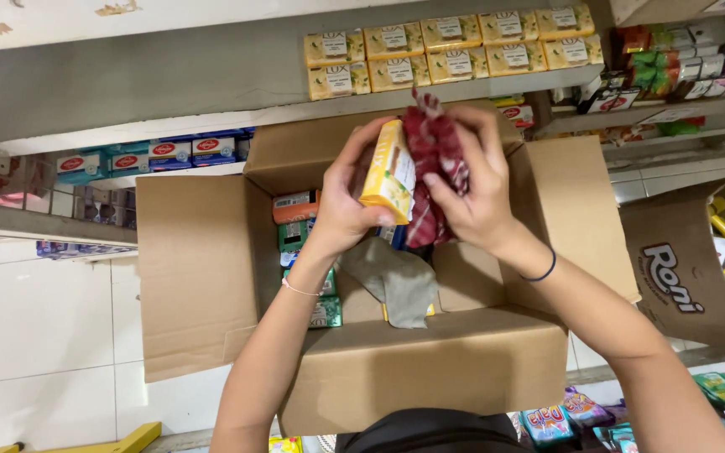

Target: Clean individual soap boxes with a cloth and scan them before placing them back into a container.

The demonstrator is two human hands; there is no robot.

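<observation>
Overhead, a yellow soap box (389,172) is held in the left hand (347,197), above the open carton (211,268) and near its far edge. The left grip is closed on the box, with the thumb on its near end and the fingers wrapped behind it. A dark red patterned cloth (434,159) is pressed against the right face of the box by the right hand (473,189), whose grip is closed on the cloth; part of the cloth sticks up above the fingers and part hangs below them.

One soap box and one red cloth are held. One grey cloth (400,281) lies inside the carton, just below the hands. Along the carton's left inner wall a few small packs (299,226) are stacked, orange and green; their exact count cannot be told. On the shelf (169,84) beyond the carton, ten yellow boxes (451,50) are counted, set in two rows of five at the shelf's right end.

All four carton flaps are folded outward. Open room is seen on the shelf to the left of the yellow rows. White floor tiles (44,335) lie left of the carton.
</observation>
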